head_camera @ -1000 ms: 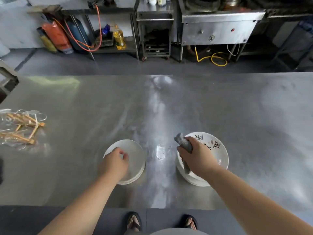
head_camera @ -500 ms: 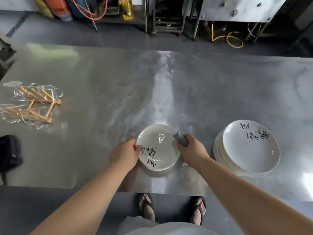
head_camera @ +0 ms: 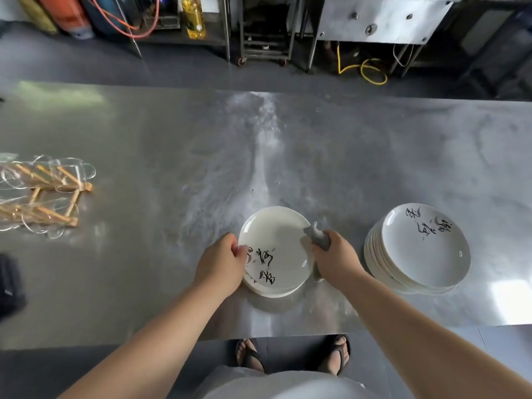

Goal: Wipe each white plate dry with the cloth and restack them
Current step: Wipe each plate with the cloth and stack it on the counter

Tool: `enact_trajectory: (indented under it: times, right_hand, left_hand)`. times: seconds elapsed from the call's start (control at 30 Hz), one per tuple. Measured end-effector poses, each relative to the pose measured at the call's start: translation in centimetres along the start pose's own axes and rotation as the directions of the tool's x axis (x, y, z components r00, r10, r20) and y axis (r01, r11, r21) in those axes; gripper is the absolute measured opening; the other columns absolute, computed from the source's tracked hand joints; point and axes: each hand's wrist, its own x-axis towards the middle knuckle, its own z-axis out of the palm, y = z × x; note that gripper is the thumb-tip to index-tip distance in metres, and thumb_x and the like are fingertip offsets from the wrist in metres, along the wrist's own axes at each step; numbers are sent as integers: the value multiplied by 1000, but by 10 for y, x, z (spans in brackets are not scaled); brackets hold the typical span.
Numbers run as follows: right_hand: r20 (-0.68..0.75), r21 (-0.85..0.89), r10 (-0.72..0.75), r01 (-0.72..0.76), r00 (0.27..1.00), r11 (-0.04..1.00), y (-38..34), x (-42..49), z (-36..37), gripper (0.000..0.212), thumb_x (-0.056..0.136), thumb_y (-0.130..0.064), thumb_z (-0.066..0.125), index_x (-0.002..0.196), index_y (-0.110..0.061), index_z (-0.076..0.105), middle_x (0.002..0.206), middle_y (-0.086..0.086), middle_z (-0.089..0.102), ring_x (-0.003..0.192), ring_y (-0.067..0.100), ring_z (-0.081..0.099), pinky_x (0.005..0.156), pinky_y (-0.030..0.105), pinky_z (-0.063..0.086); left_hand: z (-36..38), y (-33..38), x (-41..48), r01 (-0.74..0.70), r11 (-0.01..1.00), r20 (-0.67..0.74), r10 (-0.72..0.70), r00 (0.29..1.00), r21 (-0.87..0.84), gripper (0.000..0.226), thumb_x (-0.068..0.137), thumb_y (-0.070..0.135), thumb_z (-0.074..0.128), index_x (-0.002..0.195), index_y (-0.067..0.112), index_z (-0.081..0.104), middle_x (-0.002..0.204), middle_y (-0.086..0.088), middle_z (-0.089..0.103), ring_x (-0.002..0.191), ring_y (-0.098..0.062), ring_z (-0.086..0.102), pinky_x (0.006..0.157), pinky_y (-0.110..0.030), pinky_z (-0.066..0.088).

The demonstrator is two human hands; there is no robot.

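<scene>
A white plate (head_camera: 277, 240) with black brush writing lies face up at the near middle of the steel counter (head_camera: 144, 254). Layered edges under its near rim suggest it sits on at least one more plate, though how many I cannot tell.

The left hand (head_camera: 221, 263) holds the plate at its left rim; its grip is closed on the rim, thumb on the upper face beside the writing and fingers curled under the edge. The right hand (head_camera: 338, 260) is at the plate's right rim, its grip closed around a bunched grey cloth (head_camera: 318, 239). The cloth's free end sticks up and away from the person, touching or just over the plate's right edge.

To the right of the right hand, apart from the held plate, stands a taller stack of plates (head_camera: 417, 254), the top one face up with the same black writing.

Far to the left on the counter lies a wooden rack (head_camera: 49, 197) with clear, thin pieces around it. A dark object (head_camera: 8, 286) shows at the left edge, too blurred to name.

Beyond the counter stand a yellow bottle (head_camera: 194, 17) on a low shelf, a coiled yellow hose (head_camera: 370, 72) on the floor and a steel cabinet (head_camera: 383, 15). Below the near edge, two feet in sandals (head_camera: 249, 355) stand on the floor.
</scene>
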Motion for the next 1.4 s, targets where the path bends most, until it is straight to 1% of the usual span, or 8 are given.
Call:
enact_trajectory:
  times: [0.17,0.33,0.53,0.63,0.73,0.93,1.27,1.4]
  right_hand:
    - [4,52,-124,123,992,991,-48,-13,-31,6,97,-29,58,102,-28,60,57,3,71,44,15,63,42,18,42]
    - [-78,63,-231,236,970,970,-87,-32,-56,26,99,-31,53,119,-38,38,65,-1,75,56,8,67,51,19,43]
    - [-407,29,-387,436,827,900,-141,-52,-78,26,90,-43,63,98,-52,39,103,-20,58,88,-15,57,59,8,42]
    - [-370,-223,-585,542,722,810,-163,-65,-78,27,92,-46,63,108,-52,43,114,-27,50,113,-23,41,99,29,45]
    - [-91,-498,-672,551,735,670,-169,-78,-65,63,96,-62,46,154,-38,36,159,-19,35,159,12,5,128,55,-2]
    - [246,-653,-706,652,664,386,-169,-87,-67,84,97,-76,10,166,-30,-7,173,-5,-19,155,12,-31,128,37,-13]
    - [404,-488,-790,839,460,240,-178,-108,-46,92,98,-78,14,167,-17,9,175,2,-5,161,22,-11,130,50,8]
    - [232,-699,-763,649,603,300,-191,-97,-72,108,88,-86,-3,166,-12,4,173,6,-16,158,24,-23,130,49,-1]
  left_hand:
    - [-47,37,2,265,612,299,-50,953,-745,10,106,13,59,100,8,54,102,-16,70,87,-36,71,67,-46,65]
    - [-94,60,-1,336,255,379,142,915,-907,30,86,5,67,115,14,65,109,-23,74,89,-40,75,63,-52,63]
    - [-128,88,-16,260,232,327,331,885,-937,59,75,1,58,127,23,71,118,-21,73,93,-34,75,70,-49,63]
    - [-137,99,-25,258,240,329,338,882,-936,65,71,-2,58,132,22,67,119,-24,72,97,-37,74,70,-50,62]
    - [-146,107,-34,224,239,308,414,857,-945,61,78,0,57,135,19,65,121,-27,70,101,-39,73,74,-54,62]
    - [-166,113,-38,198,259,307,507,805,-946,68,77,2,58,143,18,61,132,-32,66,103,-41,71,84,-59,59]
    - [-169,110,-31,185,214,269,489,829,-959,64,75,2,58,137,16,68,123,-20,74,102,-29,75,73,-43,63]
    - [-169,108,-36,182,238,286,538,793,-954,64,74,8,62,137,14,67,124,-28,71,104,-38,74,77,-53,62]
